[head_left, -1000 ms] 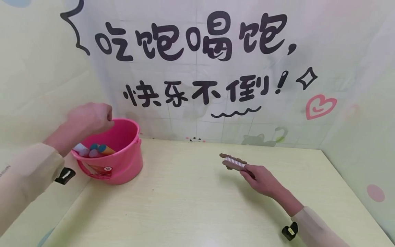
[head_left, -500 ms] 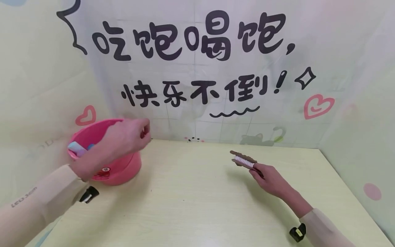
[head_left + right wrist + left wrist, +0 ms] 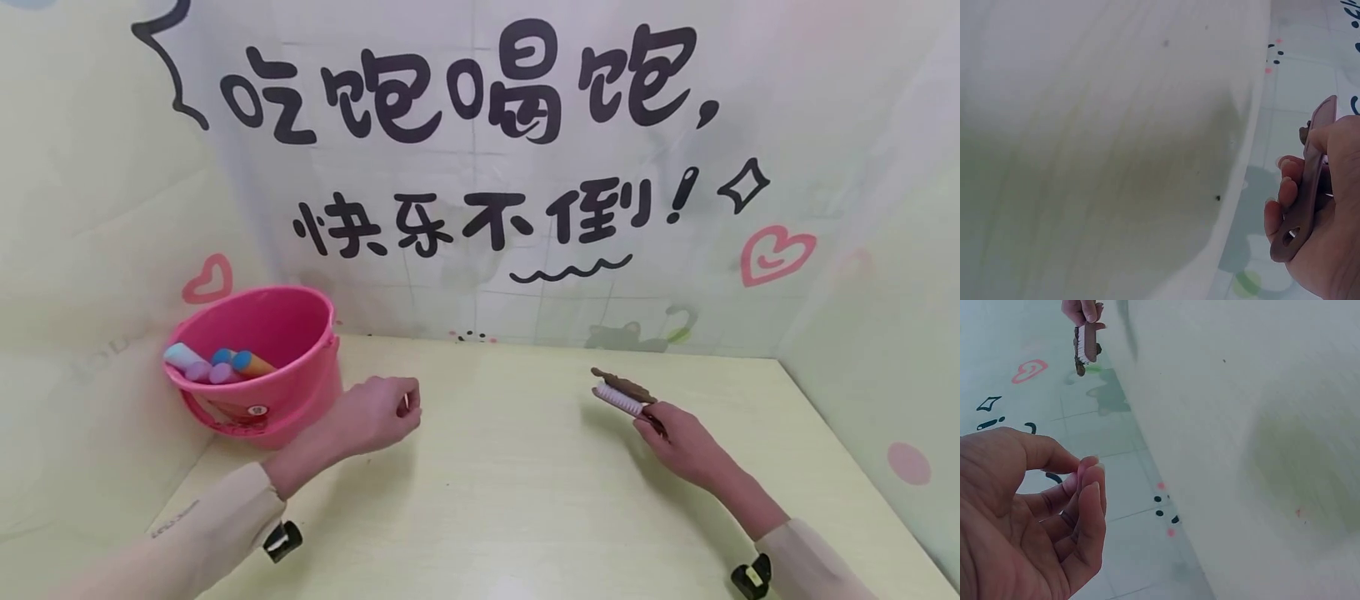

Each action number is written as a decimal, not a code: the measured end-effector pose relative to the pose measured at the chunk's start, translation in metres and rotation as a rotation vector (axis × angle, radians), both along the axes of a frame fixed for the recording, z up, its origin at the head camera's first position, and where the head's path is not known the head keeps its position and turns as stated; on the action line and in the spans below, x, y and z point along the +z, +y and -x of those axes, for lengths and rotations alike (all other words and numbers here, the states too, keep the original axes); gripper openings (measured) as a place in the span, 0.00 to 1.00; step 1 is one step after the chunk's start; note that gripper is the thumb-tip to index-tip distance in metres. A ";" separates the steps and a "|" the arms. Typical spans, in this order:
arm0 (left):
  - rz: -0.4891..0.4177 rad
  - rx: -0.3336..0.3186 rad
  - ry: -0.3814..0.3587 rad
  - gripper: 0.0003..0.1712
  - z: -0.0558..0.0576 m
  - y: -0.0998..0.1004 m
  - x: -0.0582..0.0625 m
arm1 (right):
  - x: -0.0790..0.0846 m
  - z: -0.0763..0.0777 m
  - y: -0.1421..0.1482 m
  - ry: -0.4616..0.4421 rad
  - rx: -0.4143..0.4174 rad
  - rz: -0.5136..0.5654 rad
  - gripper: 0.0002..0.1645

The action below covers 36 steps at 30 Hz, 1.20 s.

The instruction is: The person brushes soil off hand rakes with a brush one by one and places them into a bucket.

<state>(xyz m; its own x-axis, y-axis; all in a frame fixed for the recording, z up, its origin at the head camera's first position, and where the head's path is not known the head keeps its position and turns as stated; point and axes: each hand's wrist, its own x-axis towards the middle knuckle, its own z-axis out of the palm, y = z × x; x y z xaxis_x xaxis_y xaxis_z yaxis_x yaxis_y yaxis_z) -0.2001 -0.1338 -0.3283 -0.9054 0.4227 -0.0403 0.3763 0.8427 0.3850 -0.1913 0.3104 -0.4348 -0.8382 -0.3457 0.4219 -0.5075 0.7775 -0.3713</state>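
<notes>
My right hand grips the brown handle of a small brush above the table. White bristles line its head; the handle's end has a hole, seen in the right wrist view. Along the bristle side runs a knobbly brown piece; whether it belongs to the brush I cannot tell. My left hand hovers in front and to the right of a pink bucket. Its fingers are loosely curled, thumb near the fingertips, and nothing shows between them. Several pastel sticks lean inside the bucket.
The pale wooden table meets a printed wall sheet at the back and side walls left and right. The bucket stands in the back left corner.
My left hand has moved from above the bucket, rightward and down, to over the table. My right hand has shifted slightly right with the brush, which has turned a little.
</notes>
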 end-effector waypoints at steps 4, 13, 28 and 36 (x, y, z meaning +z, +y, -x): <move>-0.005 -0.010 0.019 0.05 0.007 0.006 -0.021 | -0.004 -0.002 0.008 -0.016 -0.025 -0.012 0.12; -0.031 0.064 0.017 0.04 0.027 0.006 -0.045 | -0.009 -0.003 0.030 -0.063 -0.062 -0.009 0.04; -0.117 0.172 -0.044 0.03 0.041 -0.010 -0.073 | -0.023 -0.014 0.075 -0.072 -0.196 -0.146 0.04; -0.115 0.181 -0.051 0.03 0.046 -0.016 -0.073 | -0.016 -0.020 0.085 -0.041 -0.171 -0.221 0.07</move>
<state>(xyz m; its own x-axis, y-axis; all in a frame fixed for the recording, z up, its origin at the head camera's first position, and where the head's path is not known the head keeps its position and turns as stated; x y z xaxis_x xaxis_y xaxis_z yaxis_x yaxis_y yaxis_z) -0.2466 -0.1494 -0.4013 -0.9648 0.2583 -0.0491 0.2008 0.8442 0.4969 -0.1715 0.3951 -0.4508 -0.9070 -0.2781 0.3163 -0.3503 0.9150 -0.2003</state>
